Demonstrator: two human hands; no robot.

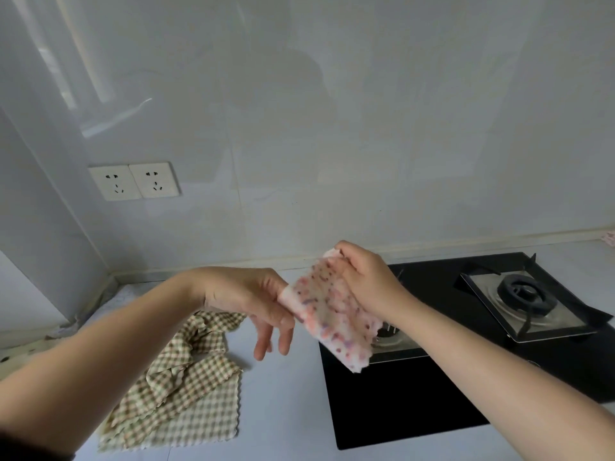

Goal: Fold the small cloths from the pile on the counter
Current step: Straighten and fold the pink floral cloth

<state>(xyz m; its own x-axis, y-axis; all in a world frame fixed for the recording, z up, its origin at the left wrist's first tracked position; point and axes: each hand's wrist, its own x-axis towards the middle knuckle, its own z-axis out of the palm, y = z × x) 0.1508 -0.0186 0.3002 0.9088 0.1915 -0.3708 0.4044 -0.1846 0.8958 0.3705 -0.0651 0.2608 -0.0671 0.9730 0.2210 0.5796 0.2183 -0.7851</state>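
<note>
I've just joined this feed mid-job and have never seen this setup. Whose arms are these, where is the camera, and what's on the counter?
There is no machine here. A person is working with bare hands, and the single picture comes from a camera worn on their head, looking forward and down. The left hand and right hand both hold a pink-speckled cloth in the air, over the edge of a black gas hob. On the pale counter, lower left, lies a rumpled pile of checked cloths. Two wall sockets sit behind.
</note>
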